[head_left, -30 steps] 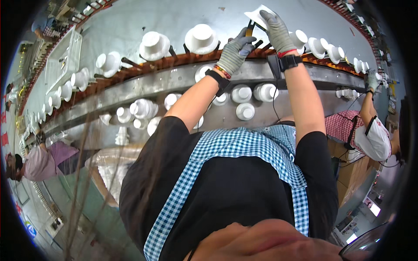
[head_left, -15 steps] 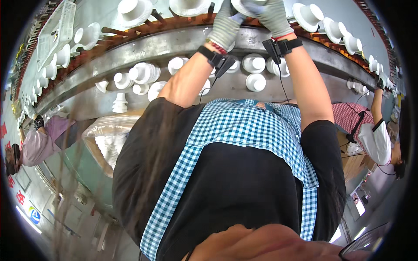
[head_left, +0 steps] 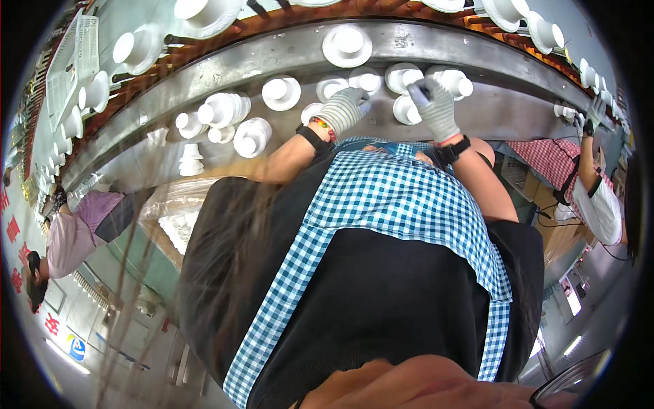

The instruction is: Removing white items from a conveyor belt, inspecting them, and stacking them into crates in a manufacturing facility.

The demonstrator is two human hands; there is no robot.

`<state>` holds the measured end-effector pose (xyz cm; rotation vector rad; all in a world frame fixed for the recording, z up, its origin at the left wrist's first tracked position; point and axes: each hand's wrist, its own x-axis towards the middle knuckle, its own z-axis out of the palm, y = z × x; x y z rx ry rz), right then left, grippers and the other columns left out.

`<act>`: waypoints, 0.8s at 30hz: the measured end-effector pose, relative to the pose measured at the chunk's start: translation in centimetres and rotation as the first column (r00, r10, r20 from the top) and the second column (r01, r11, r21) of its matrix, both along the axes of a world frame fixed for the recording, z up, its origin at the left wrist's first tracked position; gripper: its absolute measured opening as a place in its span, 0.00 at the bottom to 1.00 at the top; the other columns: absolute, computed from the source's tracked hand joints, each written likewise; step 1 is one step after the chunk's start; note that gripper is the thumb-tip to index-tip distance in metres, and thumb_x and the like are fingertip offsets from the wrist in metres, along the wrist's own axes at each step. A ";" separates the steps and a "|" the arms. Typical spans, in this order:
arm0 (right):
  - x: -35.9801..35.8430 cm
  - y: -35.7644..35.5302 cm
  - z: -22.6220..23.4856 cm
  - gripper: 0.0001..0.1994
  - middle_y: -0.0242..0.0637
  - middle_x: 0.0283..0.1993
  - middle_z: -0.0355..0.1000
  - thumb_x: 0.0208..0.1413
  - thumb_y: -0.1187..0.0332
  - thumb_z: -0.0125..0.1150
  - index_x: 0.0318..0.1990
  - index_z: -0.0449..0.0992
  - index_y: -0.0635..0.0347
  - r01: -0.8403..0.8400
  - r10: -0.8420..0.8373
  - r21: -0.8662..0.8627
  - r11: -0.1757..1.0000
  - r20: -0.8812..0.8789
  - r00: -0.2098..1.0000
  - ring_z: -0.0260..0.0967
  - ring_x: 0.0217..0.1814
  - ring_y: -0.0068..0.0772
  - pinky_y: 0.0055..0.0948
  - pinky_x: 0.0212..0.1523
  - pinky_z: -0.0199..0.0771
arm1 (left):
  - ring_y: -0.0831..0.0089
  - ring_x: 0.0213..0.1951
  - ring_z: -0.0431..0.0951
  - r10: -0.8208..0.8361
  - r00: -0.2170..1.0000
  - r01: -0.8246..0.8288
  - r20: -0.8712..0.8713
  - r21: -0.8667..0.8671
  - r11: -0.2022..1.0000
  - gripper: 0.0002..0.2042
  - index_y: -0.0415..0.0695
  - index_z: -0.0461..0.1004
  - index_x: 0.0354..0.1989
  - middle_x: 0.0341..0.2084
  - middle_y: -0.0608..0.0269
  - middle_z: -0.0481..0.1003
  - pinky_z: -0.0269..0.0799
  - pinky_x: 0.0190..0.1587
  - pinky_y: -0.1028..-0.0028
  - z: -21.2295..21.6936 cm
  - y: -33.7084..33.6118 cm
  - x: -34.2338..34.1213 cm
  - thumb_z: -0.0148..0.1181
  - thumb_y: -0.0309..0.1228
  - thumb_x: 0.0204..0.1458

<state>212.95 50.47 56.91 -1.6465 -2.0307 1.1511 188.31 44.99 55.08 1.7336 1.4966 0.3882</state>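
My left hand (head_left: 343, 111), in a striped grey-white glove, is over the metal worktable beside a white flanged cup-shaped piece (head_left: 330, 86). Its fingers are loosely bent and apart, with nothing seen in them. My right hand (head_left: 437, 112), gloved alike, hovers near another white cup-shaped piece (head_left: 407, 110), thumb and fingers loosely parted; I see nothing held. A wide-flanged white piece (head_left: 348, 45) sits alone on the metal ledge in front of both hands. Several more pieces stand around the hands, among them a stack (head_left: 451, 83) lying on its side to the right.
Beyond the curved metal ledge (head_left: 225, 65) runs a line of rods carrying white pieces (head_left: 138, 48). Stacked pieces (head_left: 223, 109) occupy the table's left. A white plastic basket (head_left: 73, 65) is at far left, a lined box (head_left: 178, 228) beside me. Co-workers flank me on both sides.
Both my hands have come back from the rod line toward my body and moved apart. The piece they held is out of them; one now sits on the ledge. Pieces on the rods have shifted.
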 end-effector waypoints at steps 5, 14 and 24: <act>3.4 -3.8 -8.5 0.32 0.53 0.53 0.66 0.43 0.58 0.69 0.56 0.66 0.56 -0.052 0.074 -0.065 0.997 0.405 0.912 0.71 0.48 0.54 0.46 0.49 0.72 | 0.48 0.48 0.72 0.028 0.880 -0.090 -0.474 -0.107 0.990 0.28 0.42 0.66 0.53 0.49 0.43 0.68 0.69 0.51 0.56 -4.9 1.3 -1.3 0.66 0.37 0.42; 1.5 -3.8 -7.9 0.27 0.56 0.47 0.69 0.41 0.57 0.68 0.48 0.69 0.62 -0.016 0.068 -0.130 0.991 0.411 0.909 0.70 0.48 0.56 0.47 0.48 0.71 | 0.54 0.44 0.73 -0.067 0.861 0.097 -0.505 0.032 0.995 0.23 0.43 0.71 0.46 0.40 0.48 0.73 0.66 0.50 0.58 -5.3 1.8 -5.4 0.67 0.38 0.41; -1.2 -3.3 5.4 0.26 0.53 0.45 0.70 0.40 0.62 0.70 0.48 0.71 0.63 0.071 -0.069 -0.002 0.997 0.205 0.976 0.69 0.48 0.54 0.43 0.48 0.71 | 0.48 0.47 0.72 -0.018 0.987 0.027 -0.159 0.053 0.998 0.24 0.44 0.68 0.50 0.48 0.45 0.67 0.71 0.50 0.59 -3.7 2.1 -0.2 0.66 0.33 0.42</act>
